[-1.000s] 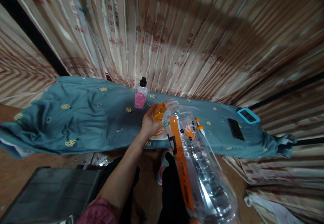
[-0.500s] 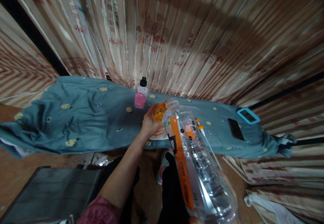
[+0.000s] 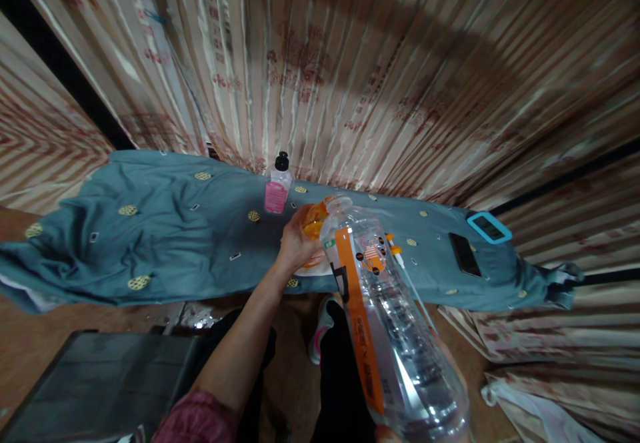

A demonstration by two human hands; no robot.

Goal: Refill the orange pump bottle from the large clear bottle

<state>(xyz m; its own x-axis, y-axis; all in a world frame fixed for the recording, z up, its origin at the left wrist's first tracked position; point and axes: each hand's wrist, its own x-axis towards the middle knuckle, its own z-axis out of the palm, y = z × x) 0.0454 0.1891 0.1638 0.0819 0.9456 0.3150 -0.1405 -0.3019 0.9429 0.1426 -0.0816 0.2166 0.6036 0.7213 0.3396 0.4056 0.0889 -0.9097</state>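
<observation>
labels first: the big clear water bottle [image 3: 387, 323] has an orange band running down its length with some dark print and a little striped logo, but it's too smeared for me to read any of it. the small bottle [image 3: 278, 186] standing at the back of the table has a pink label and a black cap, writing there is also too tiny to make out. the curtain [image 3: 350, 76] behind has faded red printed patterns, nothing legible. now the hands: my left hand [image 3: 296, 243] is curled closed around a small orange container [image 3: 314, 223] sitting over the table's near edge, fingers wrapped on its side. my right hand [image 3: 400, 433] is mostly out of view at the bottom edge, only a bit of finger shows under the water bottle's base, and it's gripping that bottle, which is tilted so its open mouth sits right against the top of the orange container. the whole thing is over the teal cloth [image 3: 165, 229] with gold dots that covers the table. off to the right on the cloth lie a dark phone [image 3: 465, 255] and a device with a light blue frame [image 3: 489, 227], well apart from the hands.
</observation>
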